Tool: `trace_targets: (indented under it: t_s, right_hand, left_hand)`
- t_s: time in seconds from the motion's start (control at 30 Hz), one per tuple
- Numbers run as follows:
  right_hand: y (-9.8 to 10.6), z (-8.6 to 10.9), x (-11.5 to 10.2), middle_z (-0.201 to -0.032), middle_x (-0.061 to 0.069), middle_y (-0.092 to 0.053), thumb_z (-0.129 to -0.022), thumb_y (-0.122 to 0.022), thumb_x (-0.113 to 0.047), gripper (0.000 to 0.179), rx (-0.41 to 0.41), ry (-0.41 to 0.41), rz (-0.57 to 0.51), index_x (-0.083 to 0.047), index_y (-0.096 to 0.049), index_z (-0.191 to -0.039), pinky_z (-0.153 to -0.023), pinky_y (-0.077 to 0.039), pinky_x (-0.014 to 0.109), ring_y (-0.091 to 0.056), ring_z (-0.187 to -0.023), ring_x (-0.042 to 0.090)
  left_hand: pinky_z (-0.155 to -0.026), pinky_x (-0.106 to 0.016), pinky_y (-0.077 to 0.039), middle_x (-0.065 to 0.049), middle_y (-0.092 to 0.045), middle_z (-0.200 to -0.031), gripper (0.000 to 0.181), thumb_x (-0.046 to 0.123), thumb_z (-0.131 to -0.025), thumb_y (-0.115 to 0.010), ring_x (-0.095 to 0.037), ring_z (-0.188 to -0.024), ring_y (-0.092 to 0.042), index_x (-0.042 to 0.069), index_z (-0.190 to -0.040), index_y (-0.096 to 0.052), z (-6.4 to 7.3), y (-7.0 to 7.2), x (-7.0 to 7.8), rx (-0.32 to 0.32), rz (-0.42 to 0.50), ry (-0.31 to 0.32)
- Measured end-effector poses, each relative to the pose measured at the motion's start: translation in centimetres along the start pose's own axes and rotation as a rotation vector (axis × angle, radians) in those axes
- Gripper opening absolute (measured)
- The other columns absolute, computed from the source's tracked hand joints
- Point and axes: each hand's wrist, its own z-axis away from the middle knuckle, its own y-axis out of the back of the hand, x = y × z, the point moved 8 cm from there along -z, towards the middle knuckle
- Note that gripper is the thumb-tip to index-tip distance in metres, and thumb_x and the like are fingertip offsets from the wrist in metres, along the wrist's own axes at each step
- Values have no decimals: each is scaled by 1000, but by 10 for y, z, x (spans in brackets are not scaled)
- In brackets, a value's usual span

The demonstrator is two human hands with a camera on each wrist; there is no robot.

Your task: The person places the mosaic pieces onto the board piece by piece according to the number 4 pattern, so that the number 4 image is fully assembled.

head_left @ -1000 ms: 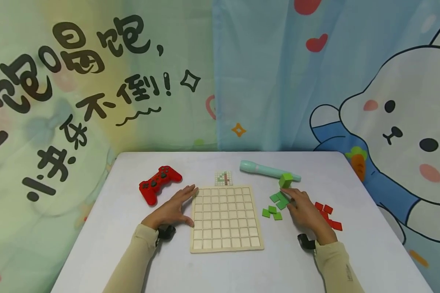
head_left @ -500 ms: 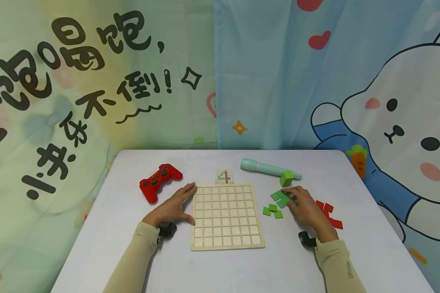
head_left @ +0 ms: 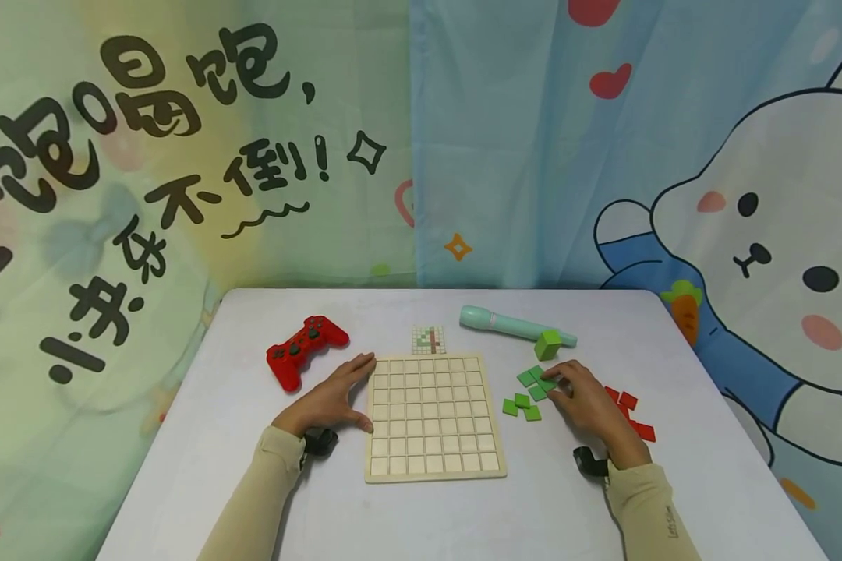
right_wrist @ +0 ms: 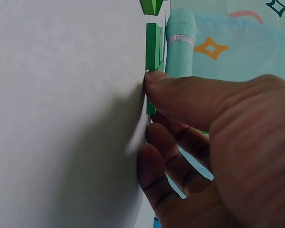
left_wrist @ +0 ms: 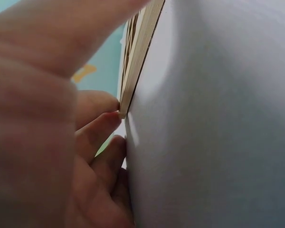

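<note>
A square wooden grid board point(head_left: 435, 477) lies mid-table. My left hand point(head_left: 326, 401) rests against its left side, fingers at the far corner and thumb lower down; the left wrist view shows fingertips point(left_wrist: 115, 105) touching the board's edge point(left_wrist: 140, 57). To the right of the board, my right hand point(head_left: 584, 401) pinches a dark green square tile point(head_left: 547, 385) at the edge of a small cluster. In the right wrist view the thumb partly covers this tile point(right_wrist: 151, 107). Other dark green tiles point(head_left: 527, 379) lie beside it, and lighter green tiles point(head_left: 521, 400) are nearer the board.
Behind the right hand stand a green cube point(head_left: 548, 345) and a mint-coloured toy microphone point(head_left: 505, 322). Red tiles point(head_left: 643, 431) lie right of that hand. A red game controller point(head_left: 307, 351) is at back left. A small pattern card point(head_left: 428, 340) lies behind the board.
My right hand has drawn back slightly from the cube, and the dark green tile between its fingers has shifted a little away from its neighbours. The left hand stays at the board.
</note>
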Motion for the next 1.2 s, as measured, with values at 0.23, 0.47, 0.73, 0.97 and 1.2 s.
trace_targets:
  t_s: [0.23,0.47,0.73,0.97,1.2]
  right_hand:
    - [1,1,1,-130,17,-61,-98,-75,-10,31,7,-13,17,-7,-68,-128,-94,-58,48,-63,-108,31]
    - [1,1,4,-128,16,-60,-98,-76,-12,32,6,-31,32,-7,-69,-128,-89,-56,41,-61,-103,27]
    - [3,-1,12,-112,13,-61,-97,-79,-19,31,-6,-108,15,-5,-65,-120,-81,-53,33,-60,-96,23]
    - [7,-7,2,-104,15,-62,-97,-77,-14,30,-11,-35,55,2,-64,-119,-76,-51,33,-58,-91,23]
    - [3,-3,3,-110,14,-62,-96,-79,-13,31,-40,-38,76,0,-67,-122,-83,-56,37,-59,-95,23]
  left_hand:
    - [-133,-59,-26,-11,-20,-180,122,30,-72,-100,-38,-168,-15,5,-168,-29,2,1,3,3,28,-3]
    - [-132,-58,-28,-10,-21,-180,121,31,-73,-99,-37,-168,-15,7,-168,-30,3,2,3,8,28,-5]
    - [-132,-59,-27,-8,-20,-181,121,34,-74,-99,-36,-168,-14,8,-169,-29,3,2,2,9,20,3]
    - [-133,-57,-28,-6,-19,-181,122,35,-73,-99,-34,-169,-14,10,-169,-29,2,3,-1,18,0,16]
    - [-133,-58,-28,-6,-18,-181,121,35,-74,-99,-34,-169,-14,10,-169,-28,3,0,0,6,10,11]
